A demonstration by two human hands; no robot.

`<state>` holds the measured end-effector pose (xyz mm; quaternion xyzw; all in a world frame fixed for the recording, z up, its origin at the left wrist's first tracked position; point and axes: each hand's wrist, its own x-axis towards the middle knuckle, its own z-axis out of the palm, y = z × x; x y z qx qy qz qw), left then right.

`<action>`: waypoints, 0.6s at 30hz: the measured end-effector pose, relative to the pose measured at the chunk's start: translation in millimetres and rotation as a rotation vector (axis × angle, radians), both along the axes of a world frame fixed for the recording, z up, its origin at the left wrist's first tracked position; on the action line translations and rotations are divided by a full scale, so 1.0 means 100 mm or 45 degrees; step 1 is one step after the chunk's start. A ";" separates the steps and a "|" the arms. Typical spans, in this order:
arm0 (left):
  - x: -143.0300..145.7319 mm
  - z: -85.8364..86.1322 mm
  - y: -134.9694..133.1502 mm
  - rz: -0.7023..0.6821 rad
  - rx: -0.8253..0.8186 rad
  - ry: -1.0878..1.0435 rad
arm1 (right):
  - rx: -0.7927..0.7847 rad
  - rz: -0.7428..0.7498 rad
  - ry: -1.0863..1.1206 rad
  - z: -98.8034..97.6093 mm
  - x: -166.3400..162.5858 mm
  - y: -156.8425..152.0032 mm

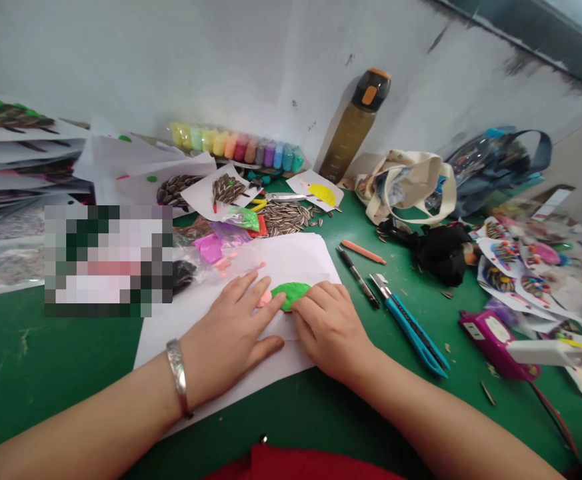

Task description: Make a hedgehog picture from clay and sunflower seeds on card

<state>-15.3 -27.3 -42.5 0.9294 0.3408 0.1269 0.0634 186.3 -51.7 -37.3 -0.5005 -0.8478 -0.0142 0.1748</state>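
The green clay [293, 293] sits on white paper [315, 257]. The left hand [228, 337] has its fingers spread and grabs nothing; one fingertip is at the clay's left side, by a pink bit [265, 300]. The right hand [333, 327] curls at its right end; one cannot tell if it pinches. A pen [358, 277] lies nearby.

"How is the left hand [223, 333] set?"
"Palm down, fingers fanned and reaching forward, thumb out toward the right hand [331, 327]."
"And that right one?"
"Fingers curled under, knuckles up; its fingertips are mostly hidden, so I can't tell whether they pinch."
"The arms?"
"Left forearm [91, 417] and right forearm [441, 407] slant inward from the lower corners, both bare, with the hands close together."
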 end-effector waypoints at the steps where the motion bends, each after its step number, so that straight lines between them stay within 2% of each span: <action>1: 0.00 0.00 0.00 -0.001 0.002 0.007 | 0.000 -0.002 -0.001 0.00 0.00 0.00; 18: 0.01 0.02 -0.01 0.000 0.019 0.020 | -0.045 -0.094 -0.026 0.02 -0.10 0.00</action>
